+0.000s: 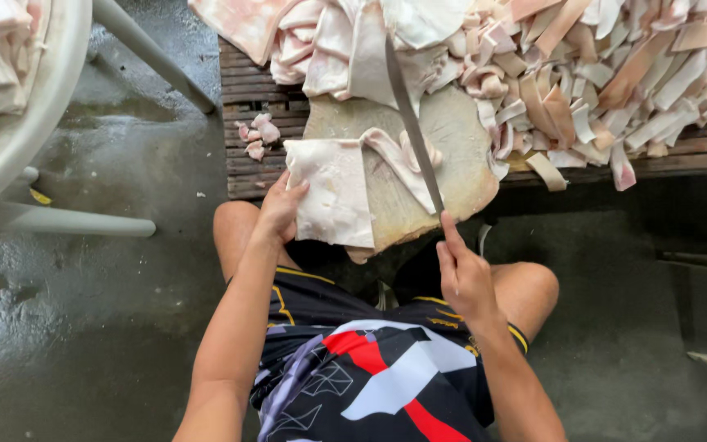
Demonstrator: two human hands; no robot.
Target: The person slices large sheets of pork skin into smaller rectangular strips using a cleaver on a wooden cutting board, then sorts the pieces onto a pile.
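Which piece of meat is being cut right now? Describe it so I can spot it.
Find the round wooden chopping block on the slatted pallet. On its left side lies a flat pale slab, pinned by the left hand, beside the knife in the right hand. Unlike the cut strips heaped behind, it is wide and whole.

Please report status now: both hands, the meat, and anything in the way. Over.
Left hand pressing pale pork skin slab on round wooden chopping block. Right hand gripping long knife, blade over slab. Cut strips pile crowds block's far edge.
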